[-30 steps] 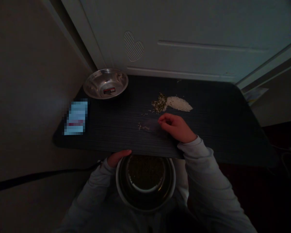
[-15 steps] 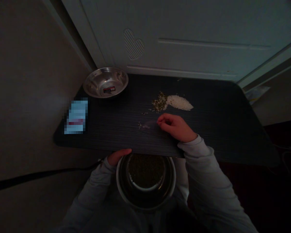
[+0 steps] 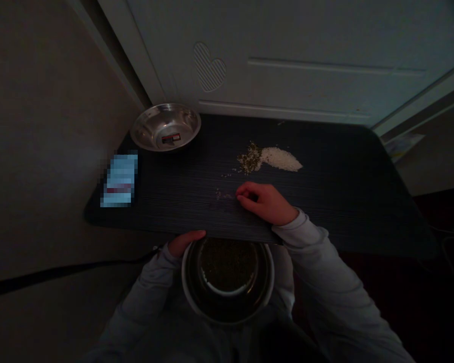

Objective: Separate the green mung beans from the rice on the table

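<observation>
My right hand (image 3: 263, 201) is over the dark table (image 3: 355, 191), its thumb and fingertips pinched together. Whatever is in the pinch is too small to make out. A few pale grains (image 3: 218, 193) lie just left of the fingertips. Beyond the hand, a mound of white rice-like grains (image 3: 282, 159) touches a pile of green beans mixed with pale grains (image 3: 251, 158). Below the table's near edge, my left hand (image 3: 183, 243) grips the rim of a metal bowl (image 3: 227, 308) at my lap; most of its fingers are hidden. Small dark green beans (image 3: 229, 264) fill the bowl's bottom.
An upright metal bowl (image 3: 146, 132) with a label inside stands at the table's back left. In front of it lies a phone (image 3: 119, 180), its screen lit and blurred out. Behind the table rises a white door (image 3: 306, 91). A dark strap (image 3: 79, 269) runs along the left.
My right hand has shifted slightly left and nearer to me, toward the few loose grains. My left hand and the lap bowl are where they were.
</observation>
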Motion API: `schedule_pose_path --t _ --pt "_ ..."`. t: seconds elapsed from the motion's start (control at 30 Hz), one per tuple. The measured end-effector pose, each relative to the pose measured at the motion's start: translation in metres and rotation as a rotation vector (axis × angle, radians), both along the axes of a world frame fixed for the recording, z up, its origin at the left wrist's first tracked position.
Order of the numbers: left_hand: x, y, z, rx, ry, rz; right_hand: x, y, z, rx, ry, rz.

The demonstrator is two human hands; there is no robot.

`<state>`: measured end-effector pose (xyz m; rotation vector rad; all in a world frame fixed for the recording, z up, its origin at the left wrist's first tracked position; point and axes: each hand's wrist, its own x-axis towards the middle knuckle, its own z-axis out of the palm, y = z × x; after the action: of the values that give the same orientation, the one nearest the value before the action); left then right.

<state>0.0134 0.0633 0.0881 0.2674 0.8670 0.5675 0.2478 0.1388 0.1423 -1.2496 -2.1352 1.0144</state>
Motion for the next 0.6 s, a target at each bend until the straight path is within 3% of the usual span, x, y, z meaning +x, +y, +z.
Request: schedule_pose_path --t 0.37,0.6 --pt "0.002 0.0 0.0 0.015 0.028 -0.016 -0.001 -0.001 0.001 0.011 0.024 0.054" --pt "0.001 0.0 -0.005 0.016 0.078 0.004 -0.012 0.002 0.0 0.147 0.111 0.078"
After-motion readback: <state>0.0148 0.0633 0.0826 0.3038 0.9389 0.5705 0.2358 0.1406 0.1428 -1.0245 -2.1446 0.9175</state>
